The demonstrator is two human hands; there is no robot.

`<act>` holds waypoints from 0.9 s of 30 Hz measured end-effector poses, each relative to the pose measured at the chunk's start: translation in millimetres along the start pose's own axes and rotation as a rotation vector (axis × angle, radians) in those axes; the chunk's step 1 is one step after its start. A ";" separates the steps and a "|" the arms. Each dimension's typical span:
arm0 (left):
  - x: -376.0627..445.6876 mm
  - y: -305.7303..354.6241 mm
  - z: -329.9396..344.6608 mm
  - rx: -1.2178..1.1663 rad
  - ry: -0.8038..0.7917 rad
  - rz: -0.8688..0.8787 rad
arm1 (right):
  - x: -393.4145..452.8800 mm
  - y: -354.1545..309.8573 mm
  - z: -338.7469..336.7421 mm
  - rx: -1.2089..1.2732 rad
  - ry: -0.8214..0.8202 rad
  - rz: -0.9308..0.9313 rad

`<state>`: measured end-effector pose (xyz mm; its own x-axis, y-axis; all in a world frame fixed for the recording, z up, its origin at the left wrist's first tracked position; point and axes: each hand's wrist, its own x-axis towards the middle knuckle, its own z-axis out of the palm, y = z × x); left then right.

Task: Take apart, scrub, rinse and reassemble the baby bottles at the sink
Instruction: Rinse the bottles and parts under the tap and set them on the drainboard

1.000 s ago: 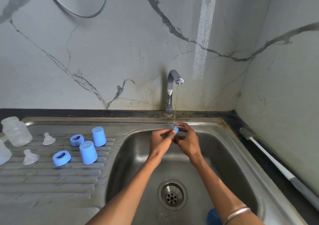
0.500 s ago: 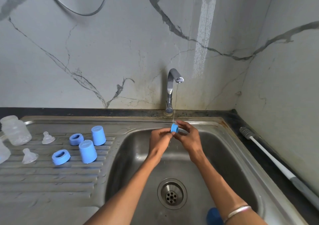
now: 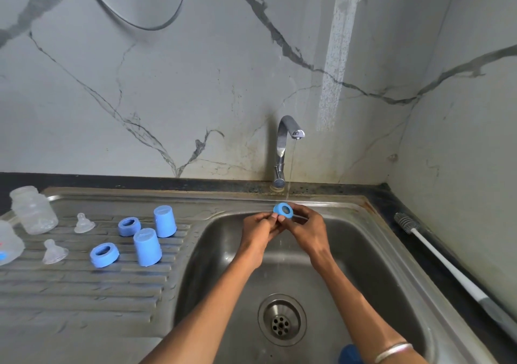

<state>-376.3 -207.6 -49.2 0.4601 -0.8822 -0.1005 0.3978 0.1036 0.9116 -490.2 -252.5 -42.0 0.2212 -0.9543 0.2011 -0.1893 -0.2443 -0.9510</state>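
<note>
Both grips pinch the blue plastic screw ring under the tap's thin water stream: my left hand and right hand flank it, opening facing me.

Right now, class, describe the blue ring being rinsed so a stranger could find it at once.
Start at the tap behind the sink and follow its thin stream down. There both hands pinch a blue ring, left hand and right hand. Unlike the two rings lying on the drainboard, it is held in the water.
</note>
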 end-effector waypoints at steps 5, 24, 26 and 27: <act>-5.7 6.2 1.1 -0.038 -0.023 -0.058 | -5.6 -5.2 -2.0 -0.120 0.063 -0.083; -152.0 87.5 -146.6 1.053 0.139 0.492 | -113.1 -107.9 75.2 -0.365 -0.247 -0.153; -172.2 99.3 -178.2 1.098 0.235 0.473 | -131.0 -123.4 103.7 -0.361 -0.311 -0.188; -178.4 103.5 -193.3 1.121 0.280 0.462 | -137.3 -127.6 117.7 -0.368 -0.339 -0.195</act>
<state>-263.7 49.2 -14.0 0.5848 -0.7250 0.3639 -0.6796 -0.1930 0.7078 -383.9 -70.0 24.1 0.5712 -0.7905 0.2210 -0.4232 -0.5143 -0.7459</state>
